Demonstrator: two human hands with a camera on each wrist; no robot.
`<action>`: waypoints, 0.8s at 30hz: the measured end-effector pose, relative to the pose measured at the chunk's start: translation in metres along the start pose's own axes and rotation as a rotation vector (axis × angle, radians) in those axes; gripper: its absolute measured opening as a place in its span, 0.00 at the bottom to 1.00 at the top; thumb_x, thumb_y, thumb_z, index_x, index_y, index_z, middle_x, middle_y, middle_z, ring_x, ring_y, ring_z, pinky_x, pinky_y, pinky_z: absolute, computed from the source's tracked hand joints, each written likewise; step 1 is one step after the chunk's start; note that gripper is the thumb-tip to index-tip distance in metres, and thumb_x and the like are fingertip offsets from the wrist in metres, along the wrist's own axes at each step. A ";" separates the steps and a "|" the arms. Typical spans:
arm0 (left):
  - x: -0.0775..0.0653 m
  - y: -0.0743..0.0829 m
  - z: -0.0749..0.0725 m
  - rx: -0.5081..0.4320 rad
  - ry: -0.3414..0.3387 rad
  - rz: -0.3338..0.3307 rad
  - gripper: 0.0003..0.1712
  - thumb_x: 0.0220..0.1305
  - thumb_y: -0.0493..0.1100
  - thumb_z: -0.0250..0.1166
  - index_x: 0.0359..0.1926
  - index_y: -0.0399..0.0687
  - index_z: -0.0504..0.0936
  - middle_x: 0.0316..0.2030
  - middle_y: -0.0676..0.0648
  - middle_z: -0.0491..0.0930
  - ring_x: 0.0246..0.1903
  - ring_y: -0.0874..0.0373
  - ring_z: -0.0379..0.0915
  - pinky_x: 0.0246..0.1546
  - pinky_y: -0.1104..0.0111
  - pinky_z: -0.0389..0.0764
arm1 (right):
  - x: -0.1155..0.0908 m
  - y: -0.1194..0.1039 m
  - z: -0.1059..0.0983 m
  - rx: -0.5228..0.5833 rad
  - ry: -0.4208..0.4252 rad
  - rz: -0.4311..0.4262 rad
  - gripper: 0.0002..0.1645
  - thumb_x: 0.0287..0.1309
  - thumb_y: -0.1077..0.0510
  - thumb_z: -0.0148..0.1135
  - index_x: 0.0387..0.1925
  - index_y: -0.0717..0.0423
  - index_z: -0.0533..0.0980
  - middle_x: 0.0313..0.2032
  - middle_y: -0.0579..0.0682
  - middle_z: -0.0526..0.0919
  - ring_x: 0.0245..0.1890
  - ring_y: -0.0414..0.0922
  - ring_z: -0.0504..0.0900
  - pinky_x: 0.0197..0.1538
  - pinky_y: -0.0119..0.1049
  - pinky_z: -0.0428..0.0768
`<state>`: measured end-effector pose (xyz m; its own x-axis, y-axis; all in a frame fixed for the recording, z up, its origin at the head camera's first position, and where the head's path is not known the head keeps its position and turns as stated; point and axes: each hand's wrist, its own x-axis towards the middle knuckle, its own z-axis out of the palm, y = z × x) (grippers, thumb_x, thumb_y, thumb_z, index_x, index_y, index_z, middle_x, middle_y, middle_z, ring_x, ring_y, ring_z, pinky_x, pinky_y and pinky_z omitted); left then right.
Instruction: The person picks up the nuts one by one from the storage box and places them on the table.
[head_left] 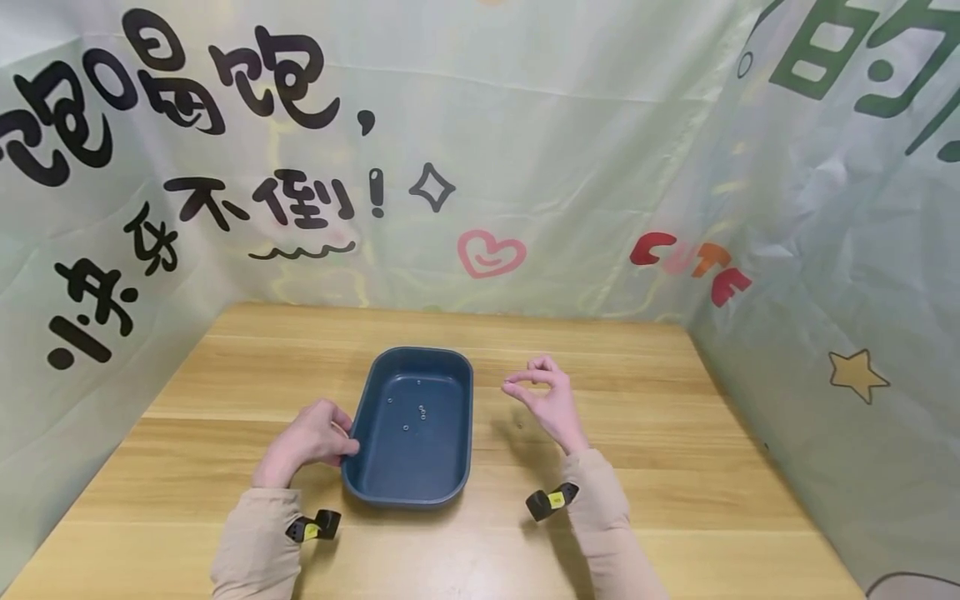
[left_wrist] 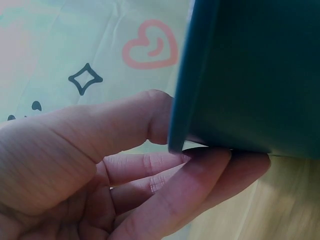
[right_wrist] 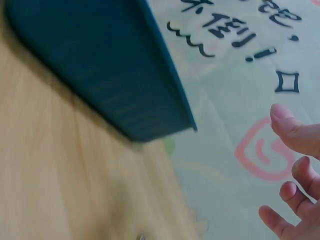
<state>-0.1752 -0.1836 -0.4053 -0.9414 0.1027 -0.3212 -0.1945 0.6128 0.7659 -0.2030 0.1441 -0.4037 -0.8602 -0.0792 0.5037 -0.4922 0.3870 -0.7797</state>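
A dark blue rectangular tray (head_left: 408, 467) stands on the wooden table. Several tiny, shiny, nut-like rings (head_left: 422, 412) lie scattered on its floor. My left hand (head_left: 318, 433) grips the tray's left side; in the left wrist view the thumb is against the rim and fingers reach below it. Right of the tray, my right hand (head_left: 546, 400) hovers above the table. Its thumb (right_wrist: 295, 132) and fingers (right_wrist: 300, 200) stand apart in the right wrist view, with nothing visible between them. One more tiny ring (head_left: 519, 425) shows beneath that hand.
The wood-grain table (head_left: 652, 500) ends at a pale printed cloth (head_left: 585, 192) behind and on both sides. Dark straps with small camera units (head_left: 551, 502) sit around both sleeves' cuffs.
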 end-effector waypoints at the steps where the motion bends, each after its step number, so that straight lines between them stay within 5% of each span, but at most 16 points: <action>1: 0.000 0.000 0.000 0.005 0.000 0.001 0.20 0.40 0.30 0.64 0.38 0.25 0.73 0.34 0.34 0.76 0.20 0.56 0.78 0.24 0.67 0.84 | -0.003 0.008 -0.002 -0.007 0.009 0.011 0.08 0.39 0.62 0.69 0.27 0.61 0.82 0.26 0.54 0.66 0.35 0.48 0.65 0.41 0.35 0.67; 10: 0.000 -0.001 0.001 0.002 -0.002 0.008 0.20 0.40 0.30 0.64 0.38 0.25 0.73 0.34 0.35 0.76 0.21 0.56 0.78 0.24 0.67 0.84 | -0.025 0.074 -0.015 -0.061 0.102 0.022 0.09 0.41 0.55 0.68 0.29 0.53 0.83 0.27 0.51 0.66 0.35 0.38 0.63 0.40 0.32 0.64; 17: 0.000 -0.002 0.002 -0.023 -0.001 0.000 0.20 0.40 0.30 0.64 0.38 0.24 0.72 0.31 0.36 0.77 0.21 0.56 0.78 0.24 0.67 0.84 | -0.033 0.071 -0.018 -0.089 0.040 0.217 0.08 0.38 0.54 0.70 0.26 0.50 0.82 0.28 0.55 0.69 0.37 0.42 0.66 0.46 0.38 0.65; 24: 0.000 -0.002 0.002 -0.031 -0.007 0.003 0.21 0.40 0.30 0.64 0.39 0.24 0.72 0.29 0.36 0.77 0.21 0.56 0.78 0.25 0.66 0.84 | -0.037 0.075 -0.019 -0.143 -0.013 0.235 0.09 0.38 0.56 0.70 0.27 0.52 0.82 0.30 0.52 0.73 0.38 0.45 0.69 0.46 0.39 0.71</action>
<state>-0.1741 -0.1832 -0.4075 -0.9402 0.1100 -0.3223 -0.2000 0.5878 0.7839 -0.2050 0.1938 -0.4737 -0.9509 0.0166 0.3092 -0.2555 0.5221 -0.8137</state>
